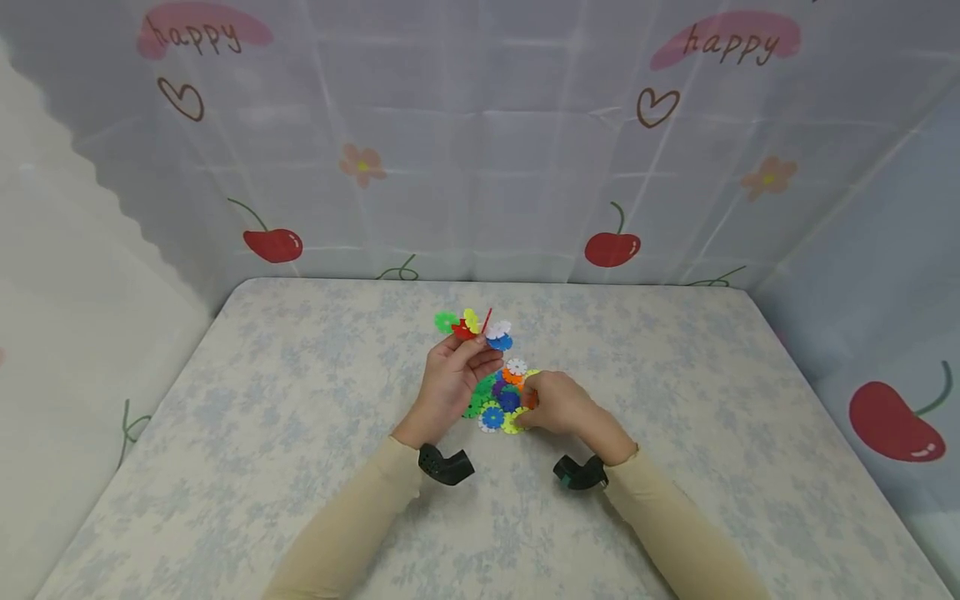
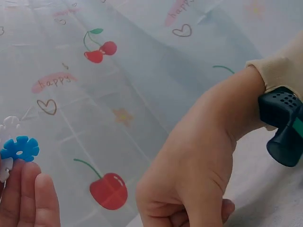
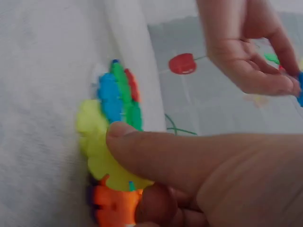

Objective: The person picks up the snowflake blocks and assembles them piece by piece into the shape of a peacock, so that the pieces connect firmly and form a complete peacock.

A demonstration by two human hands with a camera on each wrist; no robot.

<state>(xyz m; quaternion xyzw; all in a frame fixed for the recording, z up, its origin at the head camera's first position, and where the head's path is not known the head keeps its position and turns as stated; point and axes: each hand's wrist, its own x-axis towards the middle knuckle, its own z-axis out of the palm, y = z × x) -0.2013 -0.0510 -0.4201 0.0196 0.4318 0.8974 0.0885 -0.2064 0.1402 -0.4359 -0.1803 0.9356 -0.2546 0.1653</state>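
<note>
My left hand (image 1: 453,379) grips a joined cluster of plastic snowflake discs above the table. The cluster has a green disc (image 1: 446,322), a red disc (image 1: 463,330), a yellow one, a white one and a blue disc (image 2: 21,149). Below it lies a loose pile of snowflake discs in many colours, with a dark blue disc (image 1: 509,402) near its middle. At the pile's right side is my right hand (image 1: 562,404). The right wrist view has its thumb on a yellow disc (image 3: 106,163), fingers curled behind; an orange disc (image 3: 113,205) lies close by.
The pile sits on a table (image 1: 262,433) with a pale blue floral cover. A printed curtain (image 1: 480,150) with cherries and hearts hangs behind the table's far edge. Each wrist carries a black camera (image 1: 446,465).
</note>
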